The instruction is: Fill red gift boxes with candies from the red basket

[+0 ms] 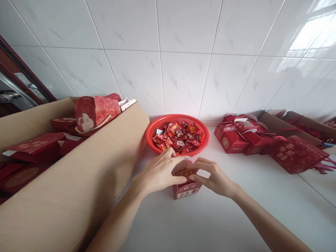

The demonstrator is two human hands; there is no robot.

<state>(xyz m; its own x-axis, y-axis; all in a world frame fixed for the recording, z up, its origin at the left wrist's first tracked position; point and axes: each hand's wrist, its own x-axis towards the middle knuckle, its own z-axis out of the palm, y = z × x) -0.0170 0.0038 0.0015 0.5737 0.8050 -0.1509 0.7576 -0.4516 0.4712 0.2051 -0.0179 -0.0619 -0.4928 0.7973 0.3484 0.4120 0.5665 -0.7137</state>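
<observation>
A small red gift box [187, 190] stands on the white surface with its top flaps up and wrapped pieces showing inside. My left hand [163, 169] is at the box's left side, thumb over the opening and fingers bent around the raised flap. My right hand [212, 176] is at the right side, thumb and fingers closed on the flap edge. Just behind the box sits a red plastic basket [206, 143] full of red wrapped candies [178, 136]. Part of the box is hidden behind my fingers.
On the left a large cardboard carton [105, 168] holds red boxes [98, 112]. Closed red gift boxes [233, 140] and a larger red box [296, 154] sit at the right, before more cardboard cartons [283, 129]. A tiled wall [183, 77] rises behind.
</observation>
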